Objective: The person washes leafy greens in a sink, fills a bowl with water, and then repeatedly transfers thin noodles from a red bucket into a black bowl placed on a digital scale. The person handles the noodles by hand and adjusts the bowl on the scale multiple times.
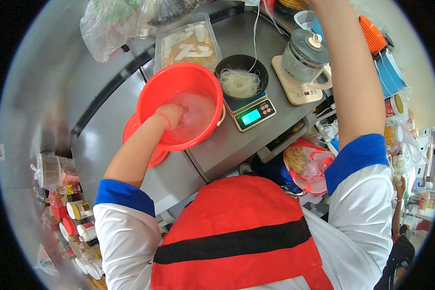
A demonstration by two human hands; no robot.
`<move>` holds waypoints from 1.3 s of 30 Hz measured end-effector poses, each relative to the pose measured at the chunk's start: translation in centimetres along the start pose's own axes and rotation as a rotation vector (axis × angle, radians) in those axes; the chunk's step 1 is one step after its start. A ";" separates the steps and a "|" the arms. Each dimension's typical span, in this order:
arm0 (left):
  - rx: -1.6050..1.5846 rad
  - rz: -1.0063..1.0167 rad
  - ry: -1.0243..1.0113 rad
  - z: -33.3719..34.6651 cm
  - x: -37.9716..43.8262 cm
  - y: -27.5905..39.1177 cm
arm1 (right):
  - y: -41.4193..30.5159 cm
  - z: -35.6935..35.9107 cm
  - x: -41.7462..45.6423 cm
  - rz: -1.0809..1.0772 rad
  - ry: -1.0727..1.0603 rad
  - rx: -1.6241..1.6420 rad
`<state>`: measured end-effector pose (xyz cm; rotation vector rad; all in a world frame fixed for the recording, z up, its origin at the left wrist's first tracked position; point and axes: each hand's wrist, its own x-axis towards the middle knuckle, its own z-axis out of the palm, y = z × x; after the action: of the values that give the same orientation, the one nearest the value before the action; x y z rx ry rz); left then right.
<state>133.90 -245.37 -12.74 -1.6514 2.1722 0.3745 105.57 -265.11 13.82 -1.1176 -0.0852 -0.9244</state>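
My left hand [173,115] reaches into a red plastic bucket [150,85] that leans at an angle on the grey worktop. Its fingers dip into cloudy water [199,108], so what they touch or hold is hidden. A red wristband [163,119] circles that wrist. Right of the bucket, a black bowl [220,65] of translucent thin noodles [239,82] rests on a digital kitchen scale [254,115] with a lit display. My right arm stretches up past a glass electric kettle [301,59]; the right hand is beyond the top edge of the view.
A clear plastic tub [158,54] holds pale strips in liquid behind the bucket. Under the bucket lies a round red plastic piece [129,132]. A white cable [255,32] hangs over the black bowl. Jars [80,210] crowd the left. At far right, a co-worker's arm [398,203] shows.
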 end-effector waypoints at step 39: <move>-1.233 0.038 0.888 -8.5 -7.9 -0.5 | 16.5 10.8 -1.1 0.449 -0.243 -0.550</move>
<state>135.03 -242.37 -1.61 -2.7887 2.7870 1.4367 119.99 -253.83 6.35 -1.6724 0.2289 -0.4070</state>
